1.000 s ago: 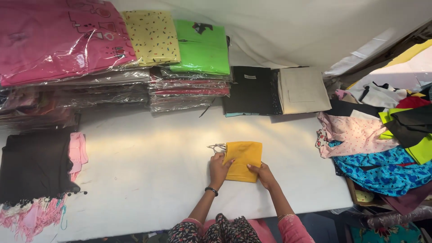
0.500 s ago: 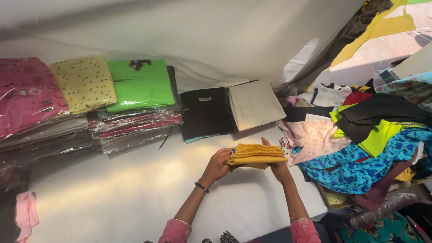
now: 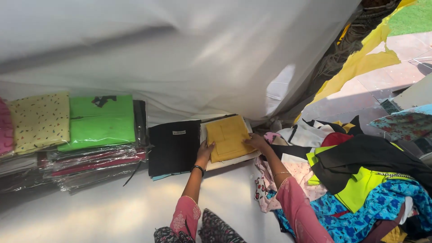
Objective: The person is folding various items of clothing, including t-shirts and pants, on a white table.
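Observation:
A folded yellow cloth lies on top of a folded white garment at the back of the white table. My left hand grips the cloth's left edge, a dark bracelet on its wrist. At the cloth's right edge rests my right hand, fingers on the fabric. Both arms wear pink sleeves. Just left of the stack sits a folded black garment.
Packaged garments in clear plastic are stacked at the left, topped by a green one and a pale yellow dotted one. A loose heap of mixed clothes fills the right side. A white sheet hangs behind.
The yellow cloth went from the table's middle, was lifted, and now lies on the white garment at the back. Both hands moved forward with it. The view tilted up and right.

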